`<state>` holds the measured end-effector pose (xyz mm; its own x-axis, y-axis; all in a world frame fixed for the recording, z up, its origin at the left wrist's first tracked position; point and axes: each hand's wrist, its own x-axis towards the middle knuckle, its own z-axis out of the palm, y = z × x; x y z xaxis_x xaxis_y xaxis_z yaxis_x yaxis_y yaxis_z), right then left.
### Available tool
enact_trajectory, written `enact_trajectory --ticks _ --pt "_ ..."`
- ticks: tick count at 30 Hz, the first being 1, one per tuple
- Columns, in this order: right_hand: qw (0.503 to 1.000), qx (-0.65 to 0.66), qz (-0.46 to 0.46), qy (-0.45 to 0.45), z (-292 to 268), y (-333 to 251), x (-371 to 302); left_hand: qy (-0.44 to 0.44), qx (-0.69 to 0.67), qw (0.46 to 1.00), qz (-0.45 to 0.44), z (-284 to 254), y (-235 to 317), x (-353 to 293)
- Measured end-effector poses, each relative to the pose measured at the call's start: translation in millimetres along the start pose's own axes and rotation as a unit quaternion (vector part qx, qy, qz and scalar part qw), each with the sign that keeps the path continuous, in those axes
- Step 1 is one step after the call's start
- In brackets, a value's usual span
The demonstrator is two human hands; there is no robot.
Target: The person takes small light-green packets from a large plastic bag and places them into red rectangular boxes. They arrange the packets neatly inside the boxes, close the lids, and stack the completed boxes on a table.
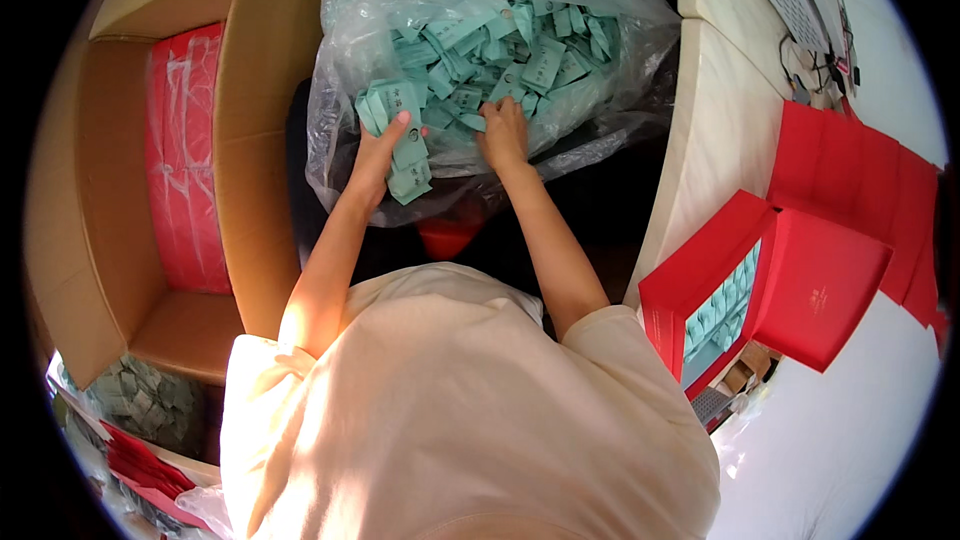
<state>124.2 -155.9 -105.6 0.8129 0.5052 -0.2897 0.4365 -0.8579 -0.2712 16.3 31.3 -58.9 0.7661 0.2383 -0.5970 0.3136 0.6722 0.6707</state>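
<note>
A large clear plastic bag (350, 50) lies open in front of me, heaped with small pale-green paper packets (490, 50). At the bag's near left side, my left hand (380, 152) is closed round a bunch of green packets (392, 105), some hanging down past the fingers. My right hand (505, 132) reaches into the near edge of the heap. Its fingers are bent together on a green packet (472, 121) there, and the fingertips are partly hidden among the packets.
On the left stands an open cardboard box (255, 140) with a plastic-wrapped red package (185, 160) inside. To the right, an open red gift box (705, 275) holds rows of green packets, beside stacked red boxes (850, 170). Another bag of packets (150, 400) sits at lower left.
</note>
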Motion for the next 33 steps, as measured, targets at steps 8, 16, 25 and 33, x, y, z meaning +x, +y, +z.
enact_trajectory --ticks 8,16,25,33 --pt "0.899 0.424 -0.007 0.108 -65 -55 -67 -0.032 -0.006 0.999 0.009 9 1 -19" --pt "0.727 0.672 0.141 -0.014 -114 -87 -124 -0.169 0.041 0.966 0.190 69 18 -73" --pt "0.747 0.650 -0.014 0.136 -226 -49 -257 -0.495 0.166 0.769 0.368 185 40 -158" --pt "0.848 0.226 0.189 0.441 -285 41 -443 -0.652 0.246 0.622 0.357 260 22 -224"
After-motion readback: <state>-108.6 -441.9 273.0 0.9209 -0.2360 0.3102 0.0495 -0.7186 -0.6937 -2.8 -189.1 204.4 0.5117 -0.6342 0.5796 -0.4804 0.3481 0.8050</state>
